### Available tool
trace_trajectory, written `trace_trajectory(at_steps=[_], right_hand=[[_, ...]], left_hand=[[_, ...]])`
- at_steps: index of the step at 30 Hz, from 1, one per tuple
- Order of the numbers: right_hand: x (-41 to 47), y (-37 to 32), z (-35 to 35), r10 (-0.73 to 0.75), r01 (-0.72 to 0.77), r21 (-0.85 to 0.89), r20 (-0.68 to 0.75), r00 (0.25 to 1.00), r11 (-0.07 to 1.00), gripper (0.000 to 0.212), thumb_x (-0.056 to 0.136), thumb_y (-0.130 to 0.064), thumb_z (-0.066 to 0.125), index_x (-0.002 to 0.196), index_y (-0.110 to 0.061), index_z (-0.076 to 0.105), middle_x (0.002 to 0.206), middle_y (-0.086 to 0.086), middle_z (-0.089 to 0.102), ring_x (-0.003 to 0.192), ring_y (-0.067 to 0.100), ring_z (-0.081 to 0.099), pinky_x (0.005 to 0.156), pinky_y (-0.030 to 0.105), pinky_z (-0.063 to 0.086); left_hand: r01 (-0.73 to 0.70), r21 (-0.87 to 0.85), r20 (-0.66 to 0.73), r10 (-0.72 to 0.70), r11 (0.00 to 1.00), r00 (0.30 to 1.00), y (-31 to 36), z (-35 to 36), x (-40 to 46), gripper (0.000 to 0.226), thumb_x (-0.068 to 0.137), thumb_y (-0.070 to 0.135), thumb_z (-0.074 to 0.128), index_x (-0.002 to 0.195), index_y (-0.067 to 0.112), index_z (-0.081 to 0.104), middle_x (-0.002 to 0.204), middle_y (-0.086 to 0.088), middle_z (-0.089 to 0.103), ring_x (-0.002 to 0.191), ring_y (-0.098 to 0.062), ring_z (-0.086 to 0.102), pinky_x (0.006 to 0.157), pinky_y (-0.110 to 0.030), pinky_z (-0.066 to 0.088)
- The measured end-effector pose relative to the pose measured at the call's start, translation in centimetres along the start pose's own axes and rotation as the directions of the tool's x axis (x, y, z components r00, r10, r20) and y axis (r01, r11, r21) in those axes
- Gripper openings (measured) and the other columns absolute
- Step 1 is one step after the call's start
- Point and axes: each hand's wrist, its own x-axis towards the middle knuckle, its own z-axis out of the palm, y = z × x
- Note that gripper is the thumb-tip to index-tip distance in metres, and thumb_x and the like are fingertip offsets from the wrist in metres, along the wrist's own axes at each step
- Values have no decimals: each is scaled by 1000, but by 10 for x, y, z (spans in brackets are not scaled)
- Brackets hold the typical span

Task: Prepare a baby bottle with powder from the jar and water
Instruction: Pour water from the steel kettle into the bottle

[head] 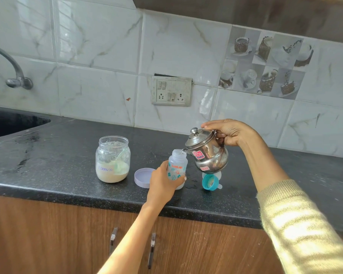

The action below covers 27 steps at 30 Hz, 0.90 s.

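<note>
Steel kettle [207, 153], small and lidded, is tilted toward the left in the right hand [229, 133], whose grip is closed around the handle with the thumb lying over the lid's rear edge. Its spout sits just over the open mouth of a clear baby bottle [177, 168], and a thin stream of water runs in. The bottle stands upright on the black speckled table [67, 155], printed with orange lettering and teal leaf shapes. The left hand [162, 182] wraps its grip around the bottle's lower half from the left side. Just right of the bottle, under the kettle, lies the teal bottle cap [210, 181] with its nipple, on its side. Left of the bottle lies a lilac jar lid [144, 177], upturned. Farther left stands the open glass jar [112, 159], about a third full of pale powder, with a scoop inside and a handwritten label.
</note>
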Motion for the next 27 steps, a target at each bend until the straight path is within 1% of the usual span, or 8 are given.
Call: trace_trajectory(at_steps=[3,7,11,15,18,20,23,27], right_hand=[[0,0,0,2,-2,-4,0,1000,1000,12,86,-4,61,80,-12,67,45,-7,56,28,4,24,48,17,24],[0,-1,-1,0,0,-2,2,1000,1000,12,86,-3,61,80,-12,67,45,-8,57,28,4,24,46,16,26],[1,-1,1,-2,2,-8,-4,1000,1000,13,86,-3,61,79,-12,67,56,-4,56,29,4,24,39,14,29],[2,-1,0,-3,3,-2,-3,1000,1000,12,86,-3,61,80,-11,67,56,-3,58,29,4,24,44,16,24],[1,-1,0,0,0,-8,-1,1000,1000,12,86,-3,61,81,-11,67,61,-2,55,29,5,24,44,15,27],[1,-1,0,-1,1,-9,1,1000,1000,12,86,-3,61,81,-11,67,67,0,54,29,5,24,40,14,30],[0,-2,1,-9,8,-17,-5,1000,1000,12,86,-3,60,81,-11,67,64,-1,54,29,5,24,41,14,29],[0,-2,1,-10,10,-5,-7,1000,1000,12,86,-2,61,81,-11,67,62,-1,52,30,4,23,36,10,30]], left_hand=[[12,12,3,-12,1000,1000,0,0,0,57,78,26,72,128,14,46,130,-1,56,120,-17,52,90,-25,45],[13,11,7,-13,1000,1000,1,0,-1,57,79,25,71,128,14,46,130,-1,55,120,-18,51,88,-22,44],[17,14,7,-17,1000,1000,-1,0,-1,59,79,26,71,130,15,44,132,0,54,122,-18,50,93,-27,45],[17,19,8,-18,1000,1000,-3,2,0,59,79,27,71,130,15,44,131,0,55,121,-17,51,94,-29,46],[5,10,8,-5,1000,1000,-4,2,-1,57,79,26,71,128,15,45,129,0,56,120,-17,52,94,-30,47],[-1,0,10,1,1000,1000,-5,2,-1,57,79,26,71,129,16,45,129,0,56,120,-17,52,95,-30,47],[4,0,17,-4,1000,1000,-6,2,-1,57,80,26,70,129,16,44,129,1,56,121,-18,52,96,-32,48],[-5,-25,24,6,1000,1000,-8,3,-1,50,79,26,72,122,16,49,121,1,61,114,-17,56,90,-31,50]])
